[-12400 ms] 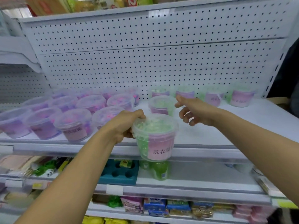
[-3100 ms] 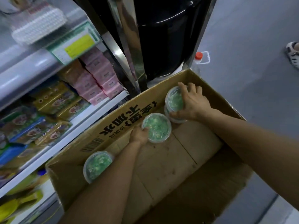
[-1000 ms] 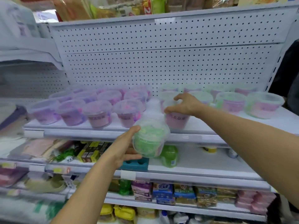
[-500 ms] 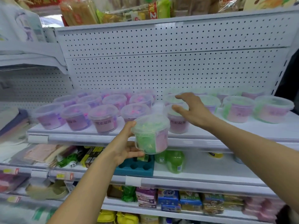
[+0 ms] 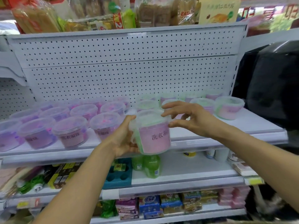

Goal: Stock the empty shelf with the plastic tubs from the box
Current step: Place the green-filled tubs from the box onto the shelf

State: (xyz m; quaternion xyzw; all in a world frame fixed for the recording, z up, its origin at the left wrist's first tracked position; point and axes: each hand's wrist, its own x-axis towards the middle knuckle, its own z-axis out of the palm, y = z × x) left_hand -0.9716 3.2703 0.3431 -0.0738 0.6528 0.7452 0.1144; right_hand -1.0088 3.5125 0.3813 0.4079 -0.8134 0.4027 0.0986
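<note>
Step in hand, as judged: setting one more tub on the white shelf (image 5: 252,125). Left hand (image 5: 123,139) grips the tub (image 5: 152,135) from its left side, fingers curled round the wall and base, thumb up near the lid rim; the tub is held in the air in front of the shelf edge, tilted slightly, not yet resting on it. Right hand (image 5: 191,118) hovers just beside the lid, fingers spread and loosely bent, holding nothing; whether a fingertip touches the lid cannot be told. To do it well: level the tub before lowering, steady the lid with the right hand, set it in the bare strip at the shelf front, right of the purple tubs (image 5: 69,131) and ahead of the green tubs (image 5: 229,107), label facing out, and avoid knocking the neighbours. The wall looks thin and likely flexes, so a light squeeze should do. Appearance of the tub: clear plastic, round, tapering to the base, frosted lid with a lip, green contents showing at the left, a large pink label with dark printed characters turned toward the camera.
</note>
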